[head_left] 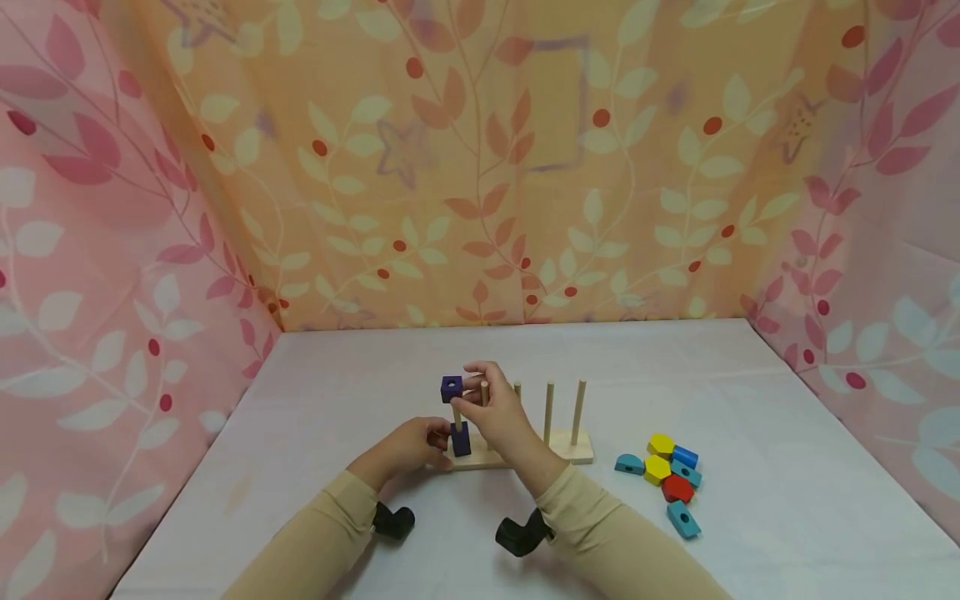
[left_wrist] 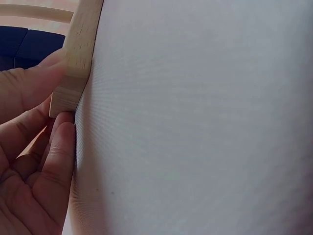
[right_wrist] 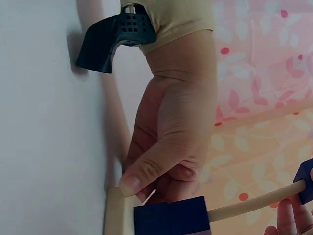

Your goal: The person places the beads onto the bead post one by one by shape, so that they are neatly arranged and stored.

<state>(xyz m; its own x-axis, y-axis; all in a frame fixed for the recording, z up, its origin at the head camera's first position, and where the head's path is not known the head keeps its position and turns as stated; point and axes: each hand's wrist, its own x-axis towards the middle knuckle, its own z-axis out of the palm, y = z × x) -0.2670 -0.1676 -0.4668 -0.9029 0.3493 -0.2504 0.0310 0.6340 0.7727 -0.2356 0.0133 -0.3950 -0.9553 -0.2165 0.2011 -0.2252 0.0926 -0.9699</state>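
Right hand (head_left: 491,404) pinches dark blue square wooden block with centre hole (head_left: 452,387) at top of leftmost wooden peg (head_left: 457,417). Left hand (head_left: 408,448) grips pale wooden base (head_left: 480,460) on table (head_left: 750,400), thumb pressed on. Second blue block (head_left: 461,438) sits low on same peg. Risk: hole misaligned, block jams or slips off.

My left hand (head_left: 408,446) sits low, thumb and fingers curled in a pinch, forearm angled in from the left. My right hand (head_left: 491,404) is raised higher, fingertips pinching, wrist bent, sleeve to the wrist.
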